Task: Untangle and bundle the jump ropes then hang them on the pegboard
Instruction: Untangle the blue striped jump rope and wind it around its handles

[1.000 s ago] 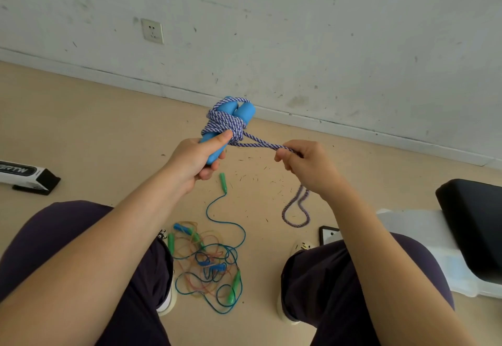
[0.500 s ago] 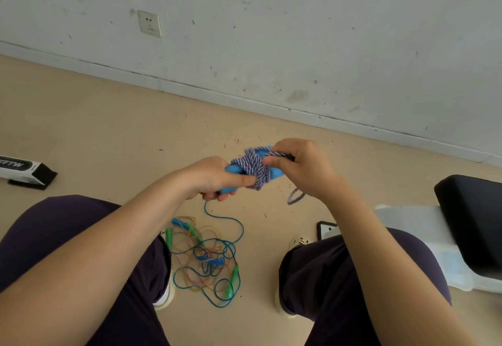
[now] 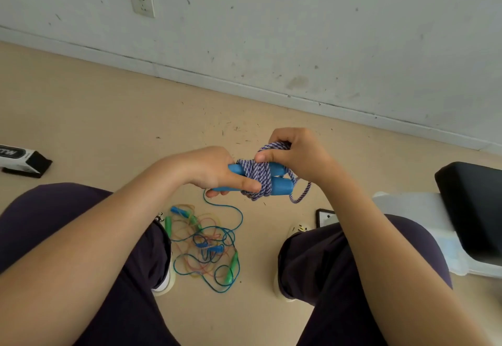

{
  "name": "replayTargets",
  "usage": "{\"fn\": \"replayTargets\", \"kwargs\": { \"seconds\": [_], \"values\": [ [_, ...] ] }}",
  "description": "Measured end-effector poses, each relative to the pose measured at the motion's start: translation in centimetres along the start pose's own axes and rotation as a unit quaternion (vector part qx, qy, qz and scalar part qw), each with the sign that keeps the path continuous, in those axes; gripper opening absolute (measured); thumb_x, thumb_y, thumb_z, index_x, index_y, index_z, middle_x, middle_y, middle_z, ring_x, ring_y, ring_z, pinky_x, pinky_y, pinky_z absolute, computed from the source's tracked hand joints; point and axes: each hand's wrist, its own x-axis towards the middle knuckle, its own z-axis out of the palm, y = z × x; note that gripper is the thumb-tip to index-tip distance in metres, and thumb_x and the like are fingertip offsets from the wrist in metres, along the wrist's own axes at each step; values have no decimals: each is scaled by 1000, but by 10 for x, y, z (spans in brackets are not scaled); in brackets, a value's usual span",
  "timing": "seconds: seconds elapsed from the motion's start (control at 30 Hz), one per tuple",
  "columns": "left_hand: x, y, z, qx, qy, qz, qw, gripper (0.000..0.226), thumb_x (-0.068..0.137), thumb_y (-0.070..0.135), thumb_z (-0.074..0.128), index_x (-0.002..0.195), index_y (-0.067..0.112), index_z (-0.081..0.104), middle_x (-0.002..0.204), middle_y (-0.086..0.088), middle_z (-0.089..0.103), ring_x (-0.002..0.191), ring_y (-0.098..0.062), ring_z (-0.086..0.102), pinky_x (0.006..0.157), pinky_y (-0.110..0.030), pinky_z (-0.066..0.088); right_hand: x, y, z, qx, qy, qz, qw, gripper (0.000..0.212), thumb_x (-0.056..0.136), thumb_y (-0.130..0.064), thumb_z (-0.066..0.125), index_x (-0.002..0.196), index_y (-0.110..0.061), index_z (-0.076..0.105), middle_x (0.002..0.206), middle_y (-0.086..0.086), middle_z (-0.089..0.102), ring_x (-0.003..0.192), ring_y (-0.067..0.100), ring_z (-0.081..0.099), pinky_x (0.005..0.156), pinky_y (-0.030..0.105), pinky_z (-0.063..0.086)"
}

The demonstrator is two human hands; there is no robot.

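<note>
Soft, light rope (image 3: 256, 180) at frame centre, wound round stiff blue handles (image 3: 279, 182); likely best gripped at those handles. Left hand (image 3: 214, 171) clamped on the handles, forefinger pressing the coil. Right hand (image 3: 296, 155) pinching the loose loop above. Other ropes (image 3: 206, 245) tangled on the floor (image 3: 108, 117), lower centre.

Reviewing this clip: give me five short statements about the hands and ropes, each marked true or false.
1. The left hand grips the blue handles. True.
2. The purple rope is wound around the handles. True.
3. The right hand is empty. False: it pinches a loop of the purple rope.
4. The tangled ropes on the floor are already bundled. False: they lie in a loose heap.
5. A wall socket is on the wall. True.
</note>
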Motion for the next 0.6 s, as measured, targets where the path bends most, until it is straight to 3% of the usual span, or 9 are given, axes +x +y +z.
{"fn": "replayTargets", "kwargs": {
  "seconds": [0.1,0.23,0.4,0.5,0.6],
  "values": [
    [-2,4,4,15,-18,20,1000,74,57,90,52,64,17,60,45,2,60,41,-5,53,58,-24,40,1,-1,4,19,18,0,1000,54,64,-39,89,86,-24,43,64,-6,46,59,11,40,56,33,38],
    [-2,5,7,9,-27,50,998,66,67,85,56,61,19,59,47,1,61,41,-7,52,56,-23,41,2,-1,11,24,-8,-32,999,53,75,-31,84,65,-21,33,58,-12,33,56,7,31,54,24,31],
    [-4,-1,2,-37,18,73,997,64,63,84,59,63,20,58,44,1,59,41,-5,50,47,-12,38,1,0,8,59,-38,13,997,44,86,-45,72,65,-10,53,58,-10,43,55,3,38,55,18,33],
    [-7,-4,-4,-68,47,76,994,71,61,87,62,66,16,60,44,2,59,41,-5,52,48,-11,38,-2,-4,5,70,-74,51,994,45,77,-66,65,74,-21,63,72,-2,60,67,11,54,67,33,44],
    [-9,-7,-7,-115,58,78,989,69,59,83,58,68,15,62,44,1,57,41,-8,52,50,-13,40,-4,-8,1,95,-77,59,991,54,72,-68,66,86,-16,64,89,10,67,81,25,64,80,46,52]
  ]
}}
